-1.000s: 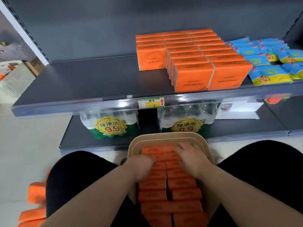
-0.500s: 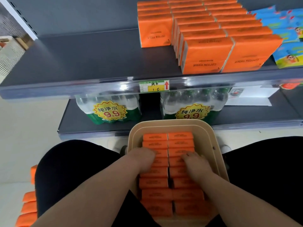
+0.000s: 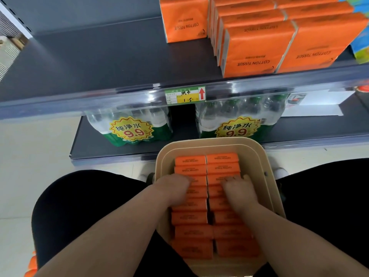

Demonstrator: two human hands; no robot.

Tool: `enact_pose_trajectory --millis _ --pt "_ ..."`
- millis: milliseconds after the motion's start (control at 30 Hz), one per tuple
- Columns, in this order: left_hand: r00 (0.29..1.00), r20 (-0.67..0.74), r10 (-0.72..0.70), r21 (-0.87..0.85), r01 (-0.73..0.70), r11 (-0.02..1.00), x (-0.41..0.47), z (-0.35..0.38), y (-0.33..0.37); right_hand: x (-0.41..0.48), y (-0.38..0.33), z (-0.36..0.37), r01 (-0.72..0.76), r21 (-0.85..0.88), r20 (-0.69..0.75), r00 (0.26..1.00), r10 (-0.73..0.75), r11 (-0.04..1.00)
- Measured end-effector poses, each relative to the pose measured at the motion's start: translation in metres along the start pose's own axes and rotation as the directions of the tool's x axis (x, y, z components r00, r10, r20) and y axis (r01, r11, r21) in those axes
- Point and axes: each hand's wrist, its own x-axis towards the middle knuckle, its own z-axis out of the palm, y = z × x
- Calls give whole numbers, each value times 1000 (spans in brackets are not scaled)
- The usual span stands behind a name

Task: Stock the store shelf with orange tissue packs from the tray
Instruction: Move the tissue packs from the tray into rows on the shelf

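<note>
Orange film-wrapped tissue packs (image 3: 190, 160), 2 columns in the beige plastic tray (image 3: 209, 141), lay under left hand (image 3: 173, 189) and right hand (image 3: 238, 189); fingers curled, grasp undeterminable. Grey shelf board (image 3: 99, 62) showed above-left.

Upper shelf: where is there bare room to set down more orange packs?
The upper shelf is bare across its left part, up to the leftmost orange stack, plus the strip in front of that stack. Right of that, orange tissue packs stand crowded up to the blue packs.

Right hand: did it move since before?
Yes. The right hand slid back toward the person, away from the far end of the tray; two orange packs now show beyond it.
</note>
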Motion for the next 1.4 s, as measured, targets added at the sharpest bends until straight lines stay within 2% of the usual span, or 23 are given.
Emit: enact_pose_trajectory --millis 233,433,567,633,800,967,1067,1133,1267,1400 --pt "1000 12 -14 28 13 1000 -1 1 0 -10 -4 -15 -51 30 -6 999 51 998" --pt "1000 -10 -19 23 19 1000 -1 -4 4 -22 -5 -55 -103 27 -128 986 105 994" --pt "1000 -16 1 -23 -1 1000 -3 -8 7 -30 2 -78 -128 -14 -287 951 119 992" --pt "1000 -22 1 -31 -2 1000 -3 -8 8 -28 4 -81 -116 24 -317 941 118 993" --pt "999 -37 -2 40 4 999 -6 -3 6 -13 6 -55 -114 225 -180 971 156 968" --pt "999 -36 2 113 2 994 -1 7 -1 -2 2 -42 -42 273 -217 971 104 961" --pt "1000 -5 -15 143 15 990 6 13 -1 -1 3 -36 -30 318 -163 983 85 948" --pt "1000 8 -2 176 1 984 12 18 0 -3 4 -28 -36 296 -120 990 75 954" --pt "1000 -5 4 224 -3 975 26 20 5 -7 3 -23 -69 272 -136 985 109 960" --pt "998 -45 35 385 -15 923 35 19 12 -9 0 -28 -94 219 -183 974 135 971"
